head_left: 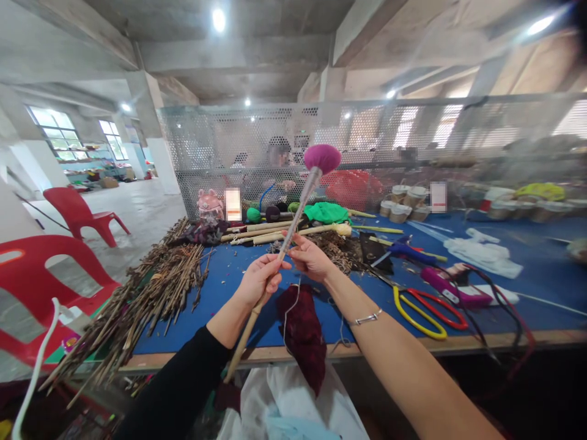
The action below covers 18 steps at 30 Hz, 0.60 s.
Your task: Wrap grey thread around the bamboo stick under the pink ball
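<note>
A long pale stick with a round purple padded head (323, 159) slants up over the table, its neck wrapped in something whitish and thread-like. My left hand (263, 278) is closed around the lower part of the stick. Just above it, my right hand (309, 256) has its thumb and fingers pinched at the wrapped shaft. A thin grey thread (287, 318) hangs below my right hand, over a dark maroon cloth (305, 336) at the table edge. Whether the fingers also pinch the thread is hidden.
Dry twigs (160, 287) lie piled at left. Yellow-and-red-handled scissors (431, 311), a purple tool (454, 290) and a white glove (481, 250) lie at right on the blue table (206, 318). Behind stand paper cups (403, 201) and a perforated metal screen (206, 140), a person beyond it. Red chairs (50, 263) stand left.
</note>
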Each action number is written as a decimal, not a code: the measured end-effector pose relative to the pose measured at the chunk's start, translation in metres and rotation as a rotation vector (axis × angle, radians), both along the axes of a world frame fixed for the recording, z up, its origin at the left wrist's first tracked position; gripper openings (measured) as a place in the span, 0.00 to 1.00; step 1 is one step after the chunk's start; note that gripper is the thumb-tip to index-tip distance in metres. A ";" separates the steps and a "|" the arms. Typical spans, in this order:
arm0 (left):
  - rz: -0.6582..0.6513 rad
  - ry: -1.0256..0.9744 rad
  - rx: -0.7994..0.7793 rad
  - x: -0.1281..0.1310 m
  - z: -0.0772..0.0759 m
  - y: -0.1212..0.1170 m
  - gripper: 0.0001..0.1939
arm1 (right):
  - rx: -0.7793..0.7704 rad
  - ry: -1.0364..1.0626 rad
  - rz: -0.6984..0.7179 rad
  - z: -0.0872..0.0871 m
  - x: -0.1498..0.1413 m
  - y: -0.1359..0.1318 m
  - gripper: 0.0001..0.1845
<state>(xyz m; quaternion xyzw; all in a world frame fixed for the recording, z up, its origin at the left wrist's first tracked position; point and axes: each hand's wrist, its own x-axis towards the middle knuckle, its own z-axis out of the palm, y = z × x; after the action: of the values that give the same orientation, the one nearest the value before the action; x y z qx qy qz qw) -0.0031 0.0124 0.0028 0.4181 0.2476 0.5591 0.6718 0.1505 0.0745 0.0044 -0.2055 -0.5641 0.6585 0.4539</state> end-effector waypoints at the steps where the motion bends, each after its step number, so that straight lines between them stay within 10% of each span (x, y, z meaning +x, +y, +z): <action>1: -0.012 -0.006 -0.006 0.001 0.000 0.000 0.17 | 0.014 0.011 0.008 0.000 0.002 0.000 0.36; 10: -0.080 0.165 -0.069 -0.001 0.002 -0.003 0.21 | 0.066 -0.084 -0.042 -0.003 0.015 0.002 0.38; 18: 0.147 0.373 0.039 0.005 -0.007 -0.001 0.20 | 0.154 -0.202 -0.064 -0.005 0.014 0.007 0.40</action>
<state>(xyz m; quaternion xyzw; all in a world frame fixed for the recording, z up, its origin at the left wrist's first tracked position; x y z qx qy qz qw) 0.0017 0.0109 -0.0044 0.5082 0.3866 0.5241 0.5636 0.1648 0.0816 -0.0003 -0.2534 -0.6488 0.5743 0.4302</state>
